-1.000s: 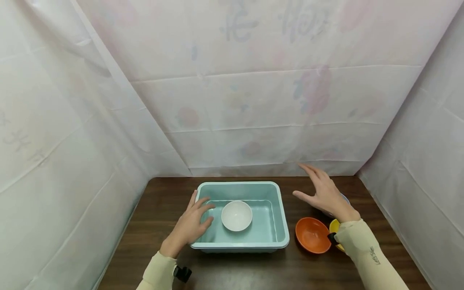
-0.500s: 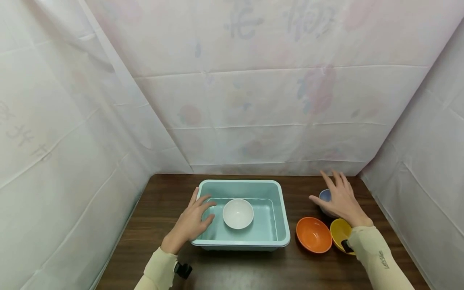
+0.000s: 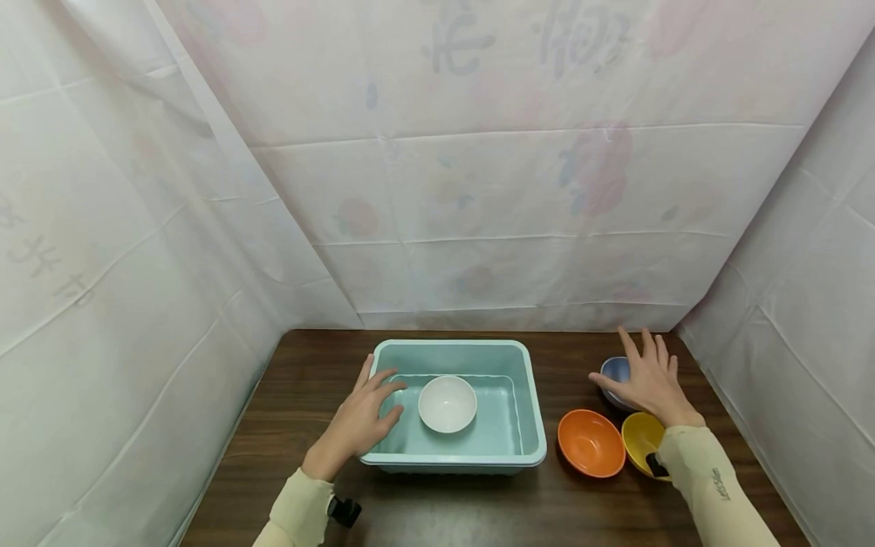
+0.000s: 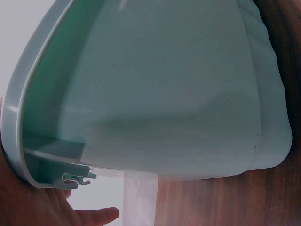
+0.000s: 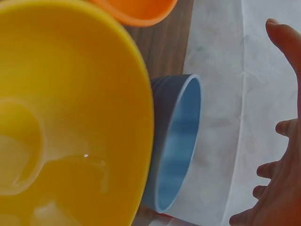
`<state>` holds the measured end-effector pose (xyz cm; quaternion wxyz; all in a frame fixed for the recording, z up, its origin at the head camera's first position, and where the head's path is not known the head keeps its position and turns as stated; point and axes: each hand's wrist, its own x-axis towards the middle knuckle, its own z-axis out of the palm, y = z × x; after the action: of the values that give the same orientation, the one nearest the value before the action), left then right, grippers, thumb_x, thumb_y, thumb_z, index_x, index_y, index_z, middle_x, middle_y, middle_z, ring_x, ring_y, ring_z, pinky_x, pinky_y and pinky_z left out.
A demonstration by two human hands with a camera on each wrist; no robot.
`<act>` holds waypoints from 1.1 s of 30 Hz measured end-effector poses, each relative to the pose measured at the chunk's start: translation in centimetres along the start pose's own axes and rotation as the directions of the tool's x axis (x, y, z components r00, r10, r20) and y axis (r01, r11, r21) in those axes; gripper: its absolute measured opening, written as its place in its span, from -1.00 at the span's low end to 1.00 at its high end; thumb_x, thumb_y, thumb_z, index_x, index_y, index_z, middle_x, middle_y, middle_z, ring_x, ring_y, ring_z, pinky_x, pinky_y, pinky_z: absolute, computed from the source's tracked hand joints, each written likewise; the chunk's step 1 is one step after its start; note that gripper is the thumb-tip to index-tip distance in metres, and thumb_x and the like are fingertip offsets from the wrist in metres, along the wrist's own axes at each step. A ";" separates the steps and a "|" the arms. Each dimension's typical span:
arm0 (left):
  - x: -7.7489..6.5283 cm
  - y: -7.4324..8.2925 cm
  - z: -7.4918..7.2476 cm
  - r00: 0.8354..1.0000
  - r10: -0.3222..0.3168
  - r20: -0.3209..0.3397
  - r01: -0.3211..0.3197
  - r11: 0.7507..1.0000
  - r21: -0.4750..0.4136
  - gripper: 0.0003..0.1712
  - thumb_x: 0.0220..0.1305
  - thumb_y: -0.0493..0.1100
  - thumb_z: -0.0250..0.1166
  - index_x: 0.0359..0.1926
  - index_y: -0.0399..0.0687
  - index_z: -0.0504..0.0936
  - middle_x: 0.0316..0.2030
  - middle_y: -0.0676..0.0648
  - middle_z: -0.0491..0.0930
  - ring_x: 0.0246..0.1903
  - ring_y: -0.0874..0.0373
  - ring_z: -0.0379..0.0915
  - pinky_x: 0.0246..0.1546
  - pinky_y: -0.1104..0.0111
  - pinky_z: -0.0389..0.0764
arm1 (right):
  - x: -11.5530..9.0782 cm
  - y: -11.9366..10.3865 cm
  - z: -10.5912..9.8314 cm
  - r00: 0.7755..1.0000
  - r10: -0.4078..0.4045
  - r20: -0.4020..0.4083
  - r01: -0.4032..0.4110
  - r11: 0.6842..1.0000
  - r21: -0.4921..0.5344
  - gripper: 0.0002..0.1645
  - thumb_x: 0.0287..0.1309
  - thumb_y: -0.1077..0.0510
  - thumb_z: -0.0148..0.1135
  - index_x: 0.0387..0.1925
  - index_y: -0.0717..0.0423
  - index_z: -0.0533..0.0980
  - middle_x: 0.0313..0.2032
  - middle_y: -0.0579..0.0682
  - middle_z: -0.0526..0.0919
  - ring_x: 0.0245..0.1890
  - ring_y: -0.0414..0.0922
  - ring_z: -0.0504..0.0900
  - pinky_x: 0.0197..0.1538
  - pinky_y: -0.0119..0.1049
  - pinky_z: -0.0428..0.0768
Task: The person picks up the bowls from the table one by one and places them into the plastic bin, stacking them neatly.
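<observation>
A white bowl [image 3: 447, 404] stands inside a pale teal plastic basin [image 3: 487, 460]. My left hand [image 3: 358, 420] rests at the basin's left rim with its fingers spread; the left wrist view shows the basin's outer wall [image 4: 178, 84] close up. Over a blue bowl [image 3: 614, 371] at the right hovers my right hand [image 3: 652, 384], fingers spread and nothing held. The right wrist view shows a gap between that hand and the blue bowl [image 5: 181, 146]. Part of the blue bowl is hidden under the hand in the head view.
An orange bowl [image 3: 592, 444] sits right of the basin. Beside it a yellow bowl [image 3: 641, 437] lies partly under the right sleeve. White cloth [image 3: 506, 228] hangs behind and at both sides of the dark wooden table [image 3: 260, 448].
My right hand has moved right, from between the basin and the bowls to above the blue bowl, uncovering part of the yellow bowl. The left hand has stayed at the basin.
</observation>
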<state>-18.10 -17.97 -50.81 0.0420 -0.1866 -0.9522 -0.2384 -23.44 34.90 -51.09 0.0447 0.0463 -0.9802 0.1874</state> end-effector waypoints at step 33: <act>0.1 0.2 0.1 0.999 0.027 -0.024 -0.027 0.999 0.017 -0.62 0.38 -0.09 0.36 0.18 -0.04 0.69 0.40 -0.17 0.44 0.63 -0.28 -0.30 0.41 -0.21 0.35 | 0.1 2.1 2.6 0.965 0.152 0.212 -0.155 0.988 -0.002 0.46 0.09 -0.64 0.18 0.63 0.17 -0.15 0.49 0.66 -0.33 0.42 0.73 -0.32 0.18 0.80 -0.18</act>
<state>-18.13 -17.79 -50.78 0.0584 -0.1962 -0.9509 -0.2321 -24.00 35.91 -54.27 -0.0748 -0.0097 -0.9786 0.1915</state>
